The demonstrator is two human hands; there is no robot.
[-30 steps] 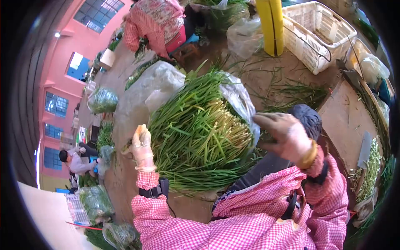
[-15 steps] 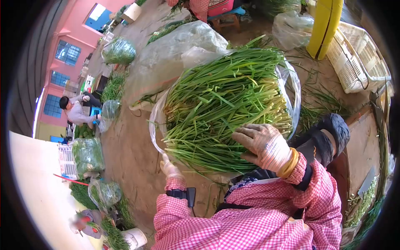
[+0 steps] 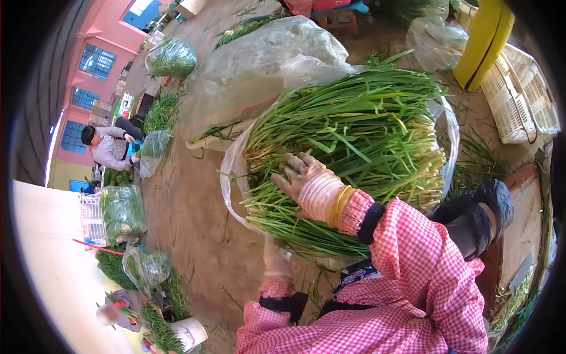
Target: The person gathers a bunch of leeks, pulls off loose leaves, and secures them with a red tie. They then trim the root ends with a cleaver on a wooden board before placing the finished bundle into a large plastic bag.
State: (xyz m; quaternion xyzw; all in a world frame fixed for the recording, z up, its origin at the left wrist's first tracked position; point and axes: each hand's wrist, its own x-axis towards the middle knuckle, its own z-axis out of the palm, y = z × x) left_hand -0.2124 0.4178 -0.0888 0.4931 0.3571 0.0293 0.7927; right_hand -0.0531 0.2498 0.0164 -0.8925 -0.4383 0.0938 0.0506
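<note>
A big heap of long green chives (image 3: 359,130) lies inside a clear plastic bag (image 3: 231,177), whose open rim shows around it. The cut pale ends face right and also the lower left. My right hand (image 3: 309,183), in a striped, soiled glove, presses flat on the left part of the heap with its fingers apart. At the bag's lower left rim, my left hand (image 3: 277,259), also gloved, is closed on the edge of the plastic; its fingertips are blurred and partly hidden.
A large translucent sack (image 3: 259,65) lies beyond the heap. White plastic crates (image 3: 513,94) and a yellow post (image 3: 483,44) stand at the right. To the left, a seated person (image 3: 109,147) is among bagged greens (image 3: 124,209). Loose leaves litter the brown floor (image 3: 188,218).
My right hand has moved left across the chives, from near the cut ends to the left part. My left hand has shifted right along with the bag's rim. The whole view has turned slightly.
</note>
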